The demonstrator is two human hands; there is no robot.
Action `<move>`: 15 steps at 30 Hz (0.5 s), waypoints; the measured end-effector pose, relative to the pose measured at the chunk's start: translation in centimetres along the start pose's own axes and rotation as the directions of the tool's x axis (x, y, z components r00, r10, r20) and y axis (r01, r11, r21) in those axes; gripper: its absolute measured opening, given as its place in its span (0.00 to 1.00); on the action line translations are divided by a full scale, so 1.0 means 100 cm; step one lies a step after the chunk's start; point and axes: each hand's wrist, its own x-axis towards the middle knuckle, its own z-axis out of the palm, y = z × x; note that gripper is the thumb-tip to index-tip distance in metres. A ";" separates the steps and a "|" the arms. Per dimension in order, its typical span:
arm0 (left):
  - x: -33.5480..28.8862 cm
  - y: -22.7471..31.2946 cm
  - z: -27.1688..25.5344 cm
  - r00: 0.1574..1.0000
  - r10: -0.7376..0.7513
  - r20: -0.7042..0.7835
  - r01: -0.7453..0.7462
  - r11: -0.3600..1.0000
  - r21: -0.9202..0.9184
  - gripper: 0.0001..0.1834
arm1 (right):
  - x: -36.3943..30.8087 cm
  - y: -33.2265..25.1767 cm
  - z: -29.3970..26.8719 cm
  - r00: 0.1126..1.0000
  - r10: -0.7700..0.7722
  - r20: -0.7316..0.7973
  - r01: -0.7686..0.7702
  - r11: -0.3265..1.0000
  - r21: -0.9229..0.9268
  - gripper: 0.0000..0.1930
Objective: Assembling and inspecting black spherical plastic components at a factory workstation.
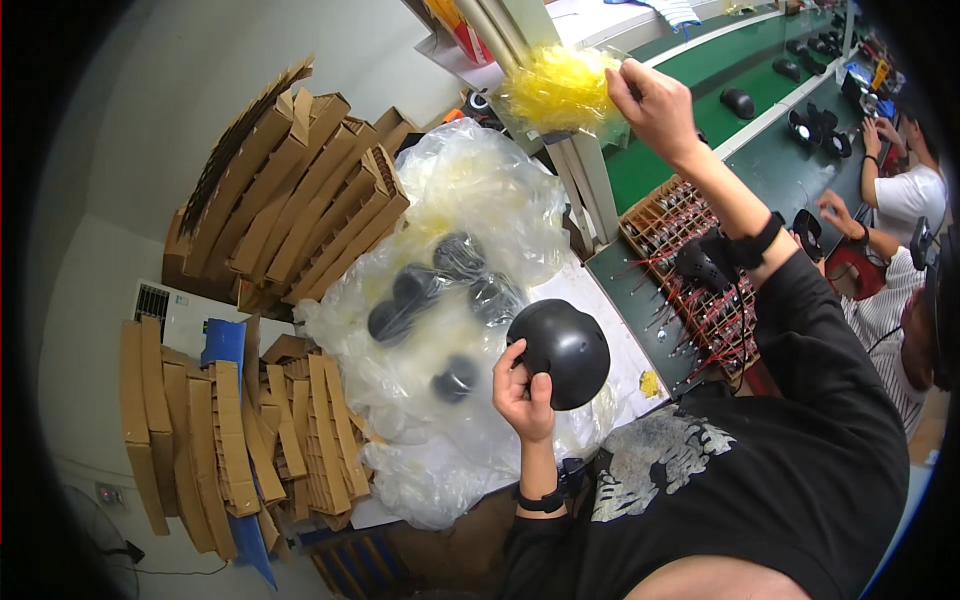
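Note:
My left hand (523,395) is closed on a glossy black dome-shaped shell (563,352), with fingers along its left edge and the thumb over its lower side. Out to the far right, my right hand (652,108) pinches the edge of a clear plastic bag (560,92) full of yellow material, held up in front of a pale upright post. Below the shell and to its left spreads a big heap of clear plastic film (470,180). Several dark rounded pieces (458,255) show dimly through the film.
Cardboard dividers (300,200) stack at the left, with more dividers (230,430) below. A divided tray (690,290) of small red-wired parts sits on the right. Beyond it, a green conveyor (680,130) carries a black shell (738,102). Co-workers (910,190) sit along the right bench.

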 end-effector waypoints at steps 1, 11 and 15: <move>-0.003 0.002 -0.005 0.999 0.024 0.041 -0.025 0.999 0.041 0.28 | -0.003 -0.002 0.004 0.998 0.049 0.027 -0.049 0.999 -0.006 0.14; -0.004 0.023 -0.019 0.929 -0.165 0.330 0.176 0.984 -0.003 0.43 | -0.072 -0.109 -0.079 0.532 -0.699 0.477 -0.244 0.413 0.877 0.46; 0.002 0.038 -0.006 0.787 -0.451 0.420 0.582 0.770 -0.263 0.45 | -0.106 -0.113 -0.082 0.457 -0.713 0.532 -0.401 0.368 0.839 0.51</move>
